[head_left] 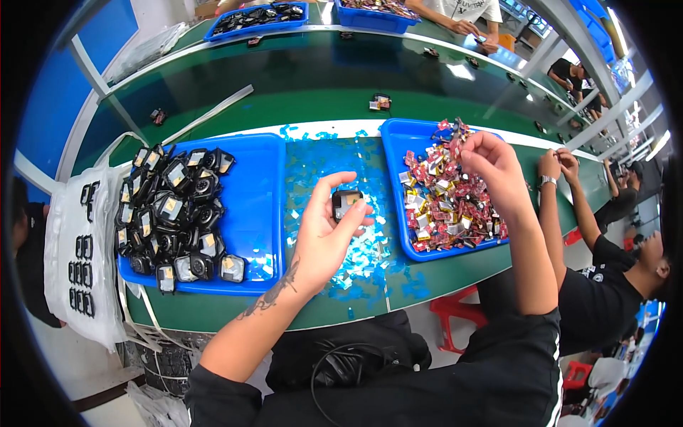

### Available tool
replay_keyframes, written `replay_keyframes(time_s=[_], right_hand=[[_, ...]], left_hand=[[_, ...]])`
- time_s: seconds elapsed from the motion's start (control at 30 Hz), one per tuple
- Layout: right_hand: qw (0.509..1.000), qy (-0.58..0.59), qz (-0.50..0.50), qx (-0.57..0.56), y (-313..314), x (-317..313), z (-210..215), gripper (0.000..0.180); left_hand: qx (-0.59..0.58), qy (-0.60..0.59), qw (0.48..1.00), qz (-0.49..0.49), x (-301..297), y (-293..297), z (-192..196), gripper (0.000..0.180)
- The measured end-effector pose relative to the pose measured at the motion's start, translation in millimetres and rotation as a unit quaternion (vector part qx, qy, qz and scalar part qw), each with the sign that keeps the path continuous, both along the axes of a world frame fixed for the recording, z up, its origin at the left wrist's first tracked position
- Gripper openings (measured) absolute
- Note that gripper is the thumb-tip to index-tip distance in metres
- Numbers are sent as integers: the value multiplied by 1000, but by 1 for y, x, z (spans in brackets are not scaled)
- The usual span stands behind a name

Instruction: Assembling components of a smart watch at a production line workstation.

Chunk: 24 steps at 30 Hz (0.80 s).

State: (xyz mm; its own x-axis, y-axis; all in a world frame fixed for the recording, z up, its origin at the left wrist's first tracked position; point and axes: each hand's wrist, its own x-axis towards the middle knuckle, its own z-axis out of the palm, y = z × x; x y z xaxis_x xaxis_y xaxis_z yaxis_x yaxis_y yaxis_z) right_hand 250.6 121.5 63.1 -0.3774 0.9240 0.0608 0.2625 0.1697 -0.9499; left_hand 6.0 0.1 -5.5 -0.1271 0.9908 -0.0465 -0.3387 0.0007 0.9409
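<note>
One blue tray (252, 206) on the table (334, 313) holds black housings (171, 206), heaped too thickly to count. The left grip (324, 228) grasps one black square housing (347, 202) above uncountable pale-blue scraps (364, 252). A second blue tray (393, 174) holds innumerable red circuit boards (462, 206); above them, I cannot tell whether the right grip (496, 167) grasps any.

The blue trays (250, 192) looked like smooth, glossy plastic; the black casings (171, 208), hard plastic with a slight sheen; the green conveyor belt (284, 78) shone, smooth and glossy, while the dark sleeve (526, 345) was matt cloth
</note>
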Motion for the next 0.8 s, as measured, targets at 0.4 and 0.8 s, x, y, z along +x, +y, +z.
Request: replay_keyframes(time_s=[0.4, 0.8], right_hand=[[994, 55, 74, -54, -86, -57, -28, 6], [988, 28, 141, -54, -62, -71, -22, 10]], left_hand=[[-15, -31, 996, -88, -2, -5, 8, 20], [122, 266, 956, 30, -1, -10, 8, 9]])
